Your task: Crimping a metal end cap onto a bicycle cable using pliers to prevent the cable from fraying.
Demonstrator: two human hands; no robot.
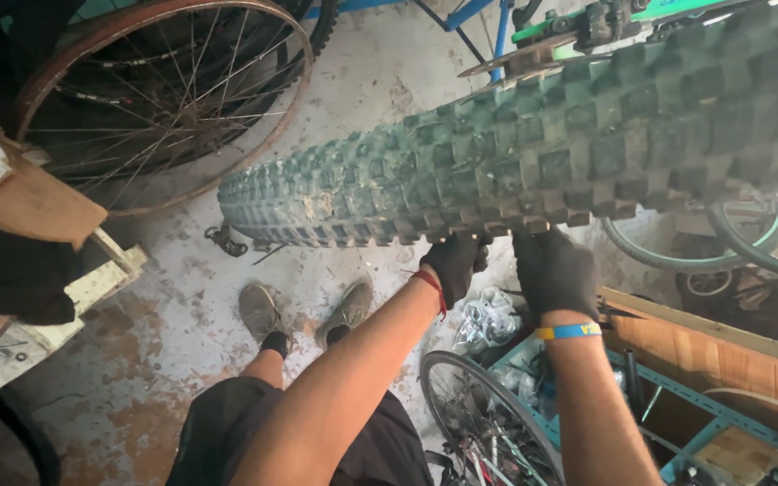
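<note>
A large knobby black bicycle tyre (515, 162) runs across the upper middle of the head view, dusty and mud-stained at its left end. My left hand (454, 264), in a black glove with a red string at the wrist, grips the tyre's lower edge. My right hand (553, 270), also black-gloved, with a blue and yellow wristband, presses on the same edge just to the right. Both hands sit close together under the tyre. Above the tyre a green bike frame part (605, 22) shows.
A rusty spoked wheel (159, 99) leans at the upper left. A wooden bench with cloths (38, 243) stands left. Below right lie another wheel (488, 423), a blue metal rack (677, 414) and wooden boards (722, 351). My shoes (303, 315) stand on stained concrete floor.
</note>
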